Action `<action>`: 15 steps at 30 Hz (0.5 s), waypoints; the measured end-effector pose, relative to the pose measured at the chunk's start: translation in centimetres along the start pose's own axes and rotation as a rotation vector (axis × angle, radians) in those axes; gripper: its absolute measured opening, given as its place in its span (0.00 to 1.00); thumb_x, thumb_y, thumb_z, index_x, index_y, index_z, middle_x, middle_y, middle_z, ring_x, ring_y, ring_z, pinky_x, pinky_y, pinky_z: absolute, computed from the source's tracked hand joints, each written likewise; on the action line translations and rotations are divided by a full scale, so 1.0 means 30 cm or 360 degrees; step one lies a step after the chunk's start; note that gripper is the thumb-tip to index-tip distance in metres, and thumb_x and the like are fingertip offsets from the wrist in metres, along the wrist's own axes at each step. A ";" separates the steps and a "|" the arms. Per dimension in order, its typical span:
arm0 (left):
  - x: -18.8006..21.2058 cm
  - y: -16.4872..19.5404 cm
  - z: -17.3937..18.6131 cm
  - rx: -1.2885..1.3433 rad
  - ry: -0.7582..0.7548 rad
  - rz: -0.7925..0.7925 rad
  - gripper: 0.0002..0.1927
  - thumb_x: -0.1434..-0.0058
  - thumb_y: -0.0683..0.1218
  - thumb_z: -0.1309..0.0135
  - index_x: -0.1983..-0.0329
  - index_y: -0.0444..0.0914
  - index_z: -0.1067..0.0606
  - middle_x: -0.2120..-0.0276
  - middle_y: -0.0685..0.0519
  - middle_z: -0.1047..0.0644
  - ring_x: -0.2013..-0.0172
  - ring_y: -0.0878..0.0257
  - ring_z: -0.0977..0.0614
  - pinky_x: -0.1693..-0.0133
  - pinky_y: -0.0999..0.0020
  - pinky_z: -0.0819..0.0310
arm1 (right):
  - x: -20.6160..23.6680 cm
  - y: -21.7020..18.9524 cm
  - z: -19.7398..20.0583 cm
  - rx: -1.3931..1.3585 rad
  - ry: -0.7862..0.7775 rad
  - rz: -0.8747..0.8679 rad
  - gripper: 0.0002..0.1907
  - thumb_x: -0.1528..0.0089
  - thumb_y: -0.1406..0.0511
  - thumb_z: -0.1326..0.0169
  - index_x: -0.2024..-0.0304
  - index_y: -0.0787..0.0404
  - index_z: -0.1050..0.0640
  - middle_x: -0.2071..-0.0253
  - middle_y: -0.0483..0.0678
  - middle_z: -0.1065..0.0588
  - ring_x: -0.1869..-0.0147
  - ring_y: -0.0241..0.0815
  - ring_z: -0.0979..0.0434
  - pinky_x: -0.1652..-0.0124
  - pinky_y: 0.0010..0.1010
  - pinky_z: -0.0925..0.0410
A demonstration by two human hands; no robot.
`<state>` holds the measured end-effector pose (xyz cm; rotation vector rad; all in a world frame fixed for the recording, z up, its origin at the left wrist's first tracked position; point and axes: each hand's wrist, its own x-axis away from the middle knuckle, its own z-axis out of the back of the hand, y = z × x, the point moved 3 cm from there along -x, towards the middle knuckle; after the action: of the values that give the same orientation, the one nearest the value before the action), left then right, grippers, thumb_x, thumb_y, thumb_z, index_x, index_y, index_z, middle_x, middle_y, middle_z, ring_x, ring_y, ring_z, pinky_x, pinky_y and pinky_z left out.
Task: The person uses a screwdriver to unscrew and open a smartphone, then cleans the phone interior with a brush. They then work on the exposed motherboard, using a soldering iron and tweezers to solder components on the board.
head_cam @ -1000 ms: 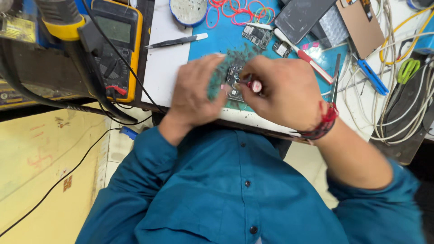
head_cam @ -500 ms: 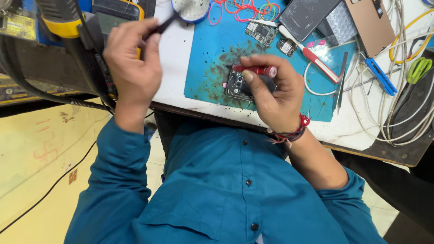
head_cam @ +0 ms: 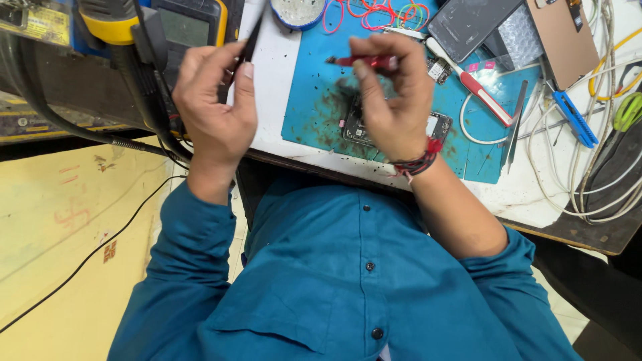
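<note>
Two hands work above a blue mat [head_cam: 314,107] on a white tabletop [head_cam: 274,73]; all positions are given relative to this mat. Right hand [head_cam: 394,93]: fingers pinched around a slim red probe [head_cam: 364,61], held level over the mat's centre, metal tip pointing left. Left hand [head_cam: 214,107]: off the mat's left edge, closed on a thin black probe [head_cam: 253,33] that points up and away. Opened phone [head_cam: 358,127]: lies flat on the mat beneath the right hand, largely hidden; dark circuitry shows, so its cover appears to be off, though reassembly is evidently not done. Neither probe touches it. Mat surface: matte, rubbery, blotched with dark residue near the phone. Yellow-cased multimeter [head_cam: 187,27]: left of the mat, hard glossy shell, grey screen. Coloured rubber bands [head_cam: 374,12]: thin loops at the mat's far edge. White cables [head_cam: 602,174]: smooth coils right of the mat, beside a blue utility knife [head_cam: 574,119].
</note>
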<state>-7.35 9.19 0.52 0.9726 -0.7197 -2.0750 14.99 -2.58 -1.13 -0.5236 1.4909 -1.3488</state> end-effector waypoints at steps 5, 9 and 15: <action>0.015 0.025 -0.021 -0.0557 -0.0272 -0.0279 0.10 0.31 0.41 0.39 0.47 0.40 0.18 0.58 0.50 0.26 0.54 0.51 0.25 0.46 0.56 0.36 | -0.025 0.033 0.104 -0.0326 0.0279 -0.0046 0.21 0.25 0.78 0.51 0.34 0.62 0.39 0.43 0.53 0.23 0.49 0.41 0.18 0.44 0.35 0.21; 0.013 0.022 -0.049 -0.0704 -0.0348 -0.0298 0.10 0.33 0.41 0.41 0.49 0.40 0.17 0.56 0.51 0.26 0.52 0.53 0.26 0.43 0.55 0.39 | 0.020 0.057 0.188 -0.0047 0.0223 -0.0141 0.21 0.22 0.78 0.48 0.31 0.63 0.38 0.45 0.56 0.22 0.44 0.40 0.20 0.41 0.33 0.23; -0.012 0.029 -0.080 -0.0673 -0.0335 -0.0252 0.21 0.35 0.46 0.38 0.40 0.36 0.23 0.50 0.47 0.27 0.47 0.50 0.26 0.41 0.52 0.40 | 0.109 0.040 0.229 0.0202 0.0069 -0.0226 0.18 0.22 0.78 0.48 0.33 0.66 0.37 0.46 0.56 0.22 0.43 0.39 0.20 0.41 0.29 0.25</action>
<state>-4.92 8.54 -0.05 0.5950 -0.2878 -2.3635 20.04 -8.23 -2.52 -0.5297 1.4129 -1.5632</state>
